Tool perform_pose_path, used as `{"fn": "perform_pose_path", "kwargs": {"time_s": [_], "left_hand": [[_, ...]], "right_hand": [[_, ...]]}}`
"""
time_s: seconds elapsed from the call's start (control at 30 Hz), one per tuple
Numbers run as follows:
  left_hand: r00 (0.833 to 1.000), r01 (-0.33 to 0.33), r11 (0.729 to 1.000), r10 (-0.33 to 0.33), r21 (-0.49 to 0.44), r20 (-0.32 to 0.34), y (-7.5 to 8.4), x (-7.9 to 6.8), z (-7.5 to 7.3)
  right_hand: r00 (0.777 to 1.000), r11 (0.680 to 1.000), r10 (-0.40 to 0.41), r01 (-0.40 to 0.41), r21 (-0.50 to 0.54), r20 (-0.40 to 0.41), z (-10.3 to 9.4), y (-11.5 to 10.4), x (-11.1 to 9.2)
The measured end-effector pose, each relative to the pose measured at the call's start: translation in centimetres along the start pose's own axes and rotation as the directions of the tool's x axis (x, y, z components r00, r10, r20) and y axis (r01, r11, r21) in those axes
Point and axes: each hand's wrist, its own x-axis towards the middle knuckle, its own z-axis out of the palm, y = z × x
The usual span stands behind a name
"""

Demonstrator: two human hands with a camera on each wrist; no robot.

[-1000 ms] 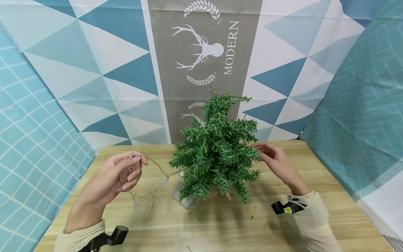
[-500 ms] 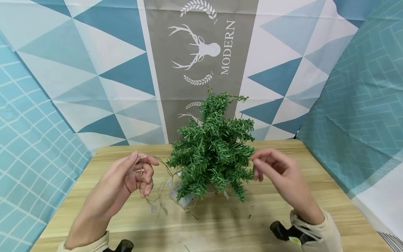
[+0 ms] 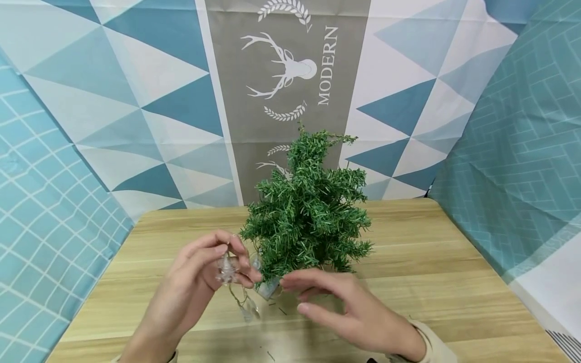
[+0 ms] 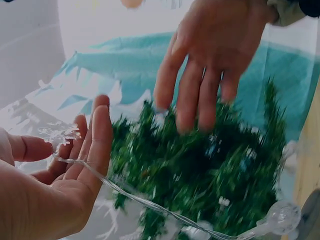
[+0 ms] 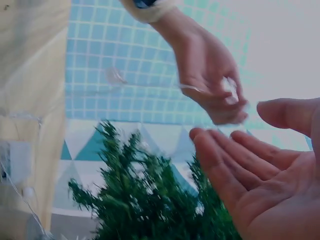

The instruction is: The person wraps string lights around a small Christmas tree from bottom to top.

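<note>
**Clear plastic snowflake light string (image 3: pixel 228 270) held beside the tree, on the left part of the tabletop**

Nearest, thin dark scraps (image 3: pixel 271 356) lie on the pale wood-grain tabletop (image 3: pixel 408 252), toward its front edge, which is out of view. Above, the bare right hand (image 3: pixel 340 307) reaches across in front of the tree; its grip is apart, thumb away from the fingers, and holds nothing. The bare left hand (image 3: pixel 192 285), nearer the left edge, has its grip together, thumb and finger clamped on the string by a snowflake. Clear bulbs (image 3: pixel 247 313) hang below on thin twisted wire.

Good handling here, I judge, means pinching the wire close to the snowflake rather than its fine points, and leaving slack so that neighbouring bulbs do not snag on needles. The free hand could best support the wire on the tree side, untwisting before any pull; a hard tug might tip the tree.

A small pale box (image 3: pixel 269 287) lies at the tree's front left, partly hidden. The bushy green artificial tree (image 3: pixel 308 217) stands upright behind, toward the middle of the rear edge. Beyond that edge hangs a blue, white and grey-brown patterned backdrop (image 3: pixel 254 121).
</note>
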Motion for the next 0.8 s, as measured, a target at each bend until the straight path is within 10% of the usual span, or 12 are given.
{"fn": "perform_pose_path", "kwargs": {"time_s": [0.3,0.53,0.63,0.8], "left_hand": [[0.998,-0.005,0.997,0.009,-0.071,0.056,-1.2,-0.1,2.7],[0.998,-0.055,0.979,0.054,0.198,0.010,-2.0,0.1,3.7],[0.984,-0.117,0.840,0.172,0.530,-0.055,-2.5,0.2,4.0],[0.911,-0.131,0.408,0.409,0.904,-0.053,-3.4,0.3,4.1]], "right_hand": [[0.944,0.962,0.233,-0.258,0.085,0.232,2.4,0.3,0.0],[0.969,0.980,0.094,-0.130,0.147,0.230,2.6,1.2,0.1],[0.974,0.986,0.050,-0.082,0.142,0.220,2.3,1.2,0.0],[0.988,1.000,0.008,-0.007,-0.007,0.152,1.6,0.8,-0.1]]}}
